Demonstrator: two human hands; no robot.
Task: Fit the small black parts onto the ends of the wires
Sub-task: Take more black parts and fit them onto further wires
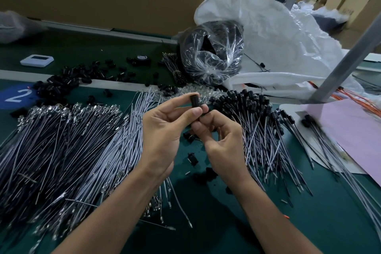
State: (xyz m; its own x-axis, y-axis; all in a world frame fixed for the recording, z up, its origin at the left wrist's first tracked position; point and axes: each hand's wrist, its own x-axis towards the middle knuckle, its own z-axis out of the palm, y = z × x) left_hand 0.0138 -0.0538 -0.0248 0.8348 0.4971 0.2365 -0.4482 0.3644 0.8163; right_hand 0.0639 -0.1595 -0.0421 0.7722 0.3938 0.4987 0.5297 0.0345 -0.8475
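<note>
- Left hand (pixel 162 130) pinches the small black part (pixel 195 102) between thumb and fingers, held above the green table (pixel 216 222).
- Right hand (pixel 222 142) pinches its lower end. Whether a wire is there cannot be told.
- Wires (pixel 72 140) lie heaped on the left.
- Recommended: feed the wire end in straight and press until seated.

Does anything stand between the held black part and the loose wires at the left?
Nothing visible does. The left hand and right hand pinch the black part above the table; the wires lie uncovered beside.
</note>
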